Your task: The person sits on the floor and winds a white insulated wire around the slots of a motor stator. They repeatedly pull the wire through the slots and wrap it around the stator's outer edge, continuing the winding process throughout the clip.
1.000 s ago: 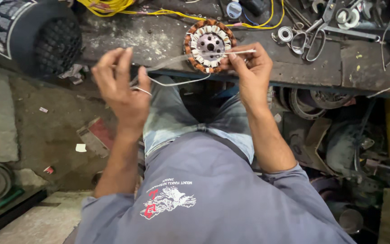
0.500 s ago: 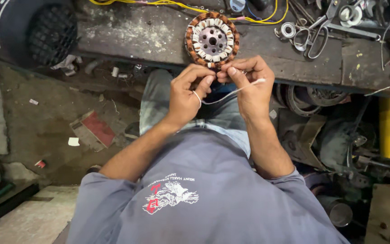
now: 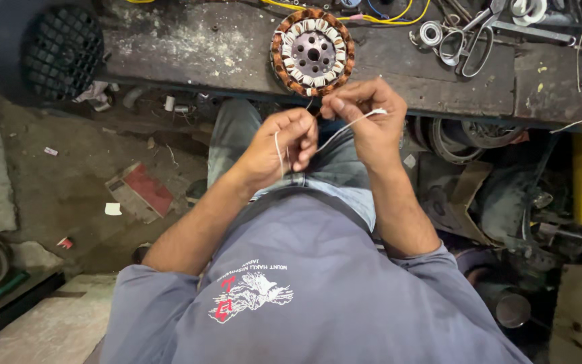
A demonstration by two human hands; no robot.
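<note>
Two bare hands pinch a thin white string just below a round copper-wound motor stator at the near edge of a grimy workbench.

The left hand [image 3: 283, 145] and right hand [image 3: 364, 120] meet close together above the person's lap, fingertips closed on the thin white string [image 3: 345, 128], which runs across the right hand and loops down over the left. The round copper-wound stator [image 3: 312, 52], with a grey metal hub, lies flat on the dark worn workbench [image 3: 203, 47] by its near edge. Metal scissors [image 3: 469, 40] lie towards the bench's far right, beside yellow wire [image 3: 399, 15]. A black ribbed motor housing [image 3: 42, 50] sits at the bench's left end.
</note>
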